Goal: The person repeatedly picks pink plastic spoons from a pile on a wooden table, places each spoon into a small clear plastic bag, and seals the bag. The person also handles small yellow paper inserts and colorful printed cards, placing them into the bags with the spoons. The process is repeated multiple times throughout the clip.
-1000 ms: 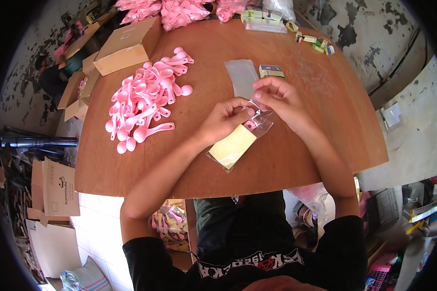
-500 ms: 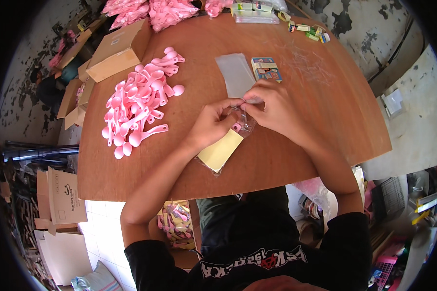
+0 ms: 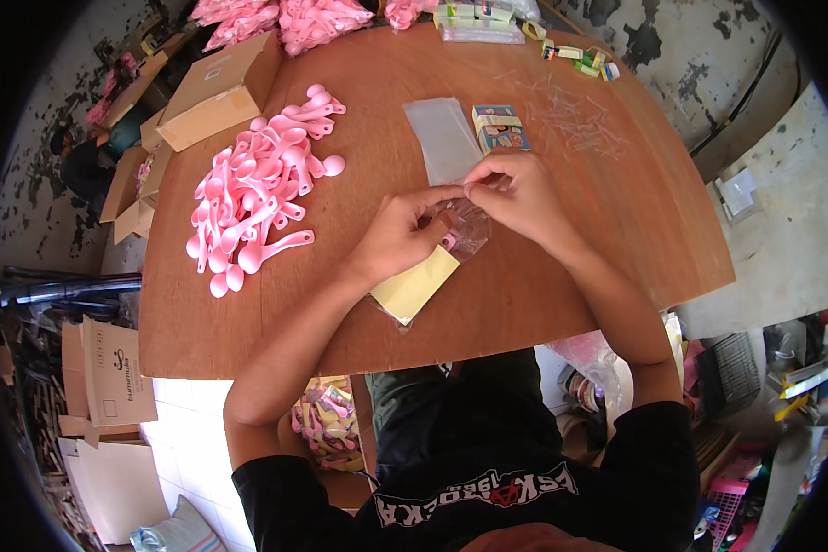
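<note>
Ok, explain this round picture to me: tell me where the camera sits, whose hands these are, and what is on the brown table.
The camera is worn on a person's head and looks down, so the arms coming in from the bottom are that person's own. Its wide lens bends straight edges, which gives the round look. No machine is involved, only two bare hands. The left hand and right hand meet over a clear plastic bag with a yellow card in it, and both pinch the bag at its top. On the wooden table lie a heap of pink plastic spoons, a flat stack of clear bags, a small colourful box and a brown cardboard box.
</note>
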Motion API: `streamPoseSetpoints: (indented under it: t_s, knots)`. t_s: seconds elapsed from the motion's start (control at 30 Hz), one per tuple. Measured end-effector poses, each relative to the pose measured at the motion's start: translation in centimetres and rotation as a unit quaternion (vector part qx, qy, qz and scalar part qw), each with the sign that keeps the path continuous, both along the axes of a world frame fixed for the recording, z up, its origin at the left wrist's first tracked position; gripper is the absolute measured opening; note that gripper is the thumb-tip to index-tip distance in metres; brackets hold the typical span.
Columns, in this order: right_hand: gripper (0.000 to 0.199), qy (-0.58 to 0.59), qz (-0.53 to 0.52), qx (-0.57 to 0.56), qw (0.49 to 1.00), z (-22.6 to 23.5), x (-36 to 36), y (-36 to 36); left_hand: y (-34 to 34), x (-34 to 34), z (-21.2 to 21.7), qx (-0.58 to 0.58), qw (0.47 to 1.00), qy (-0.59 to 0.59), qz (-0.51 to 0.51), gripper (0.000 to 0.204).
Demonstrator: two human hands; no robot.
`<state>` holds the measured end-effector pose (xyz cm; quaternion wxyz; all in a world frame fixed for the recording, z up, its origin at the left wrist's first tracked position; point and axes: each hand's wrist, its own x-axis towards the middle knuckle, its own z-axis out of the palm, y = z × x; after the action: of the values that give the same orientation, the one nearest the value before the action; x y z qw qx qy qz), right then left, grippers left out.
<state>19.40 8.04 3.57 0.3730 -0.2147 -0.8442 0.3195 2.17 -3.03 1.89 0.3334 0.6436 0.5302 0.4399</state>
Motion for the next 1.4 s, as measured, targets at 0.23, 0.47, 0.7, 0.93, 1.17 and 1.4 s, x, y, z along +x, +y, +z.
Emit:
streamPoseSetpoints:
  t_s: [0.23,0.47,0.7,0.93,1.17,1.4]
  knots:
    - [0.012,0.074,0.07,-0.329,0.939,1.3,0.4,0.1,0.5,-0.5,-1.0,-0.035,0.972,-0.225,-0.051,0.031]
    - [0.021,0.364,0.344,-0.42,0.757,7.0,4.9,7.8,0.6,-2.1,-0.9,-0.063,0.9,-0.431,-0.011,0.034]
    - [0.026,-0.165,-0.381,0.075,0.907,-0.9,9.7,18.3,1.6,-1.5,-1.5,-0.077,0.893,-0.444,-0.004,0.021]
    - [0.048,-0.133,-0.076,-0.283,0.947,4.7,0.9,2.1,0.9,-2.3,-1.3,-0.083,0.876,-0.476,0.007,0.019]
    - [0.018,0.008,0.054,-0.177,0.983,3.6,-3.8,-1.8,1.1,-2.2,-0.9,-0.048,0.847,-0.528,-0.039,0.048]
    - [0.011,0.188,0.035,0.106,0.976,13.6,-1.9,-4.5,1.8,-3.5,-1.5,-0.009,0.833,-0.552,0.031,0.06]
